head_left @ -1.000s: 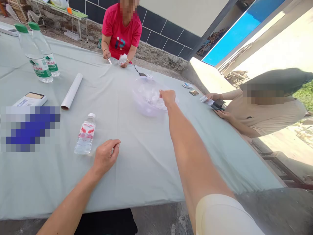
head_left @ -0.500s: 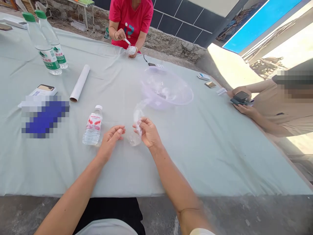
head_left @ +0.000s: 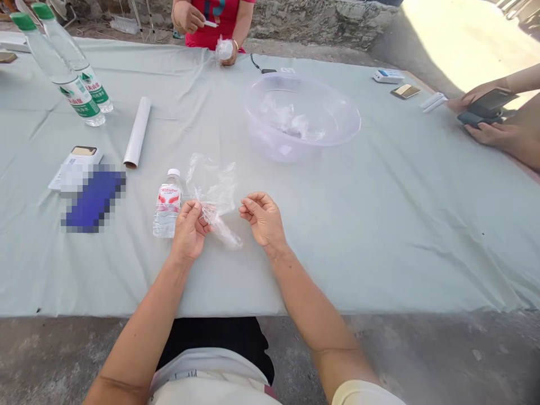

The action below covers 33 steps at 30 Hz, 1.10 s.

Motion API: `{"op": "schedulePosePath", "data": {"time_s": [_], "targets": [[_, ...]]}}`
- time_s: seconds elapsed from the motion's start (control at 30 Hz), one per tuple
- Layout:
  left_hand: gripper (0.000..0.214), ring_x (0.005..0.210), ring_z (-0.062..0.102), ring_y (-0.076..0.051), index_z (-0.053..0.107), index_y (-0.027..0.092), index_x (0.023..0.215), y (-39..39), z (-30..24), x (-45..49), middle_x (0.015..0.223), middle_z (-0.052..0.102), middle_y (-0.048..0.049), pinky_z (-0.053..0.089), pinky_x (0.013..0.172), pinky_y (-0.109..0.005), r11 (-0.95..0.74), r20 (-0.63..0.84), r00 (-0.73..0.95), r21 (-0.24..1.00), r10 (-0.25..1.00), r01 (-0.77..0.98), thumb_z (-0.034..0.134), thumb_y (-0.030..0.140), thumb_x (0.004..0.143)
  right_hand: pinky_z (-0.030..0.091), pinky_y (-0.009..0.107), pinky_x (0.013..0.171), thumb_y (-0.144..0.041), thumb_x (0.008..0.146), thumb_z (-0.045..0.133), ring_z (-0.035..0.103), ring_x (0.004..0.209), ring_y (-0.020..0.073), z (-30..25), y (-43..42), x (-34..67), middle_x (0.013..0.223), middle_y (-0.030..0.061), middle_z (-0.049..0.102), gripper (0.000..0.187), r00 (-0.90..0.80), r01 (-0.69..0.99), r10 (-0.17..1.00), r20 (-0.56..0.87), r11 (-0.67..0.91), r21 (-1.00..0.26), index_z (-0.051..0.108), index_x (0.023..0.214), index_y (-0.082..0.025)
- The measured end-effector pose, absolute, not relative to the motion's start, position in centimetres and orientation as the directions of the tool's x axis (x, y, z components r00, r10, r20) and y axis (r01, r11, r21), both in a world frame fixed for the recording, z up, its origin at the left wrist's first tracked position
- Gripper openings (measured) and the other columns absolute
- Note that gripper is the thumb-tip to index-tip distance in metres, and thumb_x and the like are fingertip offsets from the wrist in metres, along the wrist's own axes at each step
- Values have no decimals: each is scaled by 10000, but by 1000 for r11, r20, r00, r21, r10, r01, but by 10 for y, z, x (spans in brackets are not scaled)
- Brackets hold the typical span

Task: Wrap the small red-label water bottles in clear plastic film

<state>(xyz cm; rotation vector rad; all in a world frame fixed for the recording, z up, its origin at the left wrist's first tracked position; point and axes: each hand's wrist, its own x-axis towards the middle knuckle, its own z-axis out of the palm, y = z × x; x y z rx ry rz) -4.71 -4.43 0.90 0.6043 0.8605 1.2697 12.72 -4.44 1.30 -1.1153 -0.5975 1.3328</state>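
Note:
My left hand pinches a crumpled clear plastic bag that stands up from the grey-green tablecloth between my hands. My right hand hovers just right of the bag with its fingers curled together, and I see nothing in them. A small water bottle with a red label stands right beside my left hand. Farther out is a clear plastic bowl holding more clear plastic bags.
Two tall green-capped bottles, a white roll and a white box are at the left. A person in red works across the table. At the right, another person's hands hold a dark device. Small gadgets lie nearby.
My right hand came back from the bowl with a clear bag. The bag has passed to my left hand, and my right hand has let go. My view tilted down.

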Motion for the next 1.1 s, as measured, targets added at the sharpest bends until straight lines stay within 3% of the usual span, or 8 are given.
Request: {"op": "schedulePosePath", "data": {"time_s": [0.1,0.23,0.37,0.5,0.63,0.83,0.93,1.1], "targets": [[325,505,548,-76,516,235,830,-44,9,-45,694,613,61,504,522,-234,184,-197,26,849,980,-495,757,447,781,532,225,603,-451,608,868,616,647,87,14,-45,131,765,-46,633,409,157,-514,947,-280,-163,-842,621,849,-233],[339,462,515,-70,525,241,863,-46,9,-42,673,607,66,478,484,-227,134,-165,-37,892,986,-432,744,490,795,571,278,633,-678,673,774,682,821,171,15,-51,125,928,48,695,566,-195,-440,937,-291,-349,-828,686,973,-206],[276,479,528,-83,591,238,890,-51,6,-39,641,576,59,440,442,-212,67,-84,-54,961,995,-267,723,472,827,563,299,818,-556,700,821,678,941,174,13,-58,114,1040,61,714,488,-456,-317,861,-224,-392,-864,703,1006,-195],[224,556,592,-106,638,220,902,-54,4,-38,653,610,33,475,510,-222,7,-13,-36,990,999,-143,689,435,864,554,289,752,-458,665,861,668,779,135,11,-57,115,862,-17,711,370,-241,-389,936,-257,-336,-858,638,833,-216],[273,542,591,-98,593,206,835,-50,4,-40,574,548,61,473,551,-215,80,-96,-48,961,994,-265,725,445,826,554,309,697,-495,661,840,702,766,166,15,-53,122,900,-13,742,438,-124,-473,945,-302,-324,-819,523,834,-246],[406,903,673,-161,687,207,1003,-47,0,-41,942,699,-40,555,767,-277,138,-108,109,938,988,-317,722,558,802,556,292,689,-459,648,843,701,752,151,17,-53,118,861,-32,739,476,-106,-481,959,-262,-280,-831,506,921,-262],[309,849,670,-156,705,191,888,-48,-1,-40,903,702,-38,559,765,-280,161,-125,140,946,982,-281,792,460,763,560,296,692,-423,644,850,682,708,141,15,-53,117,814,-47,725,517,-106,-470,956,-272,-289,-834,542,1032,-275],[323,749,685,-128,639,198,815,-44,0,-43,839,688,-3,574,687,-274,236,-213,100,865,972,-444,795,473,754,536,273,650,-353,623,844,656,694,129,13,-49,124,805,-30,725,524,-40,-496,953,-299,-279,-823,580,1066,-258]]}}
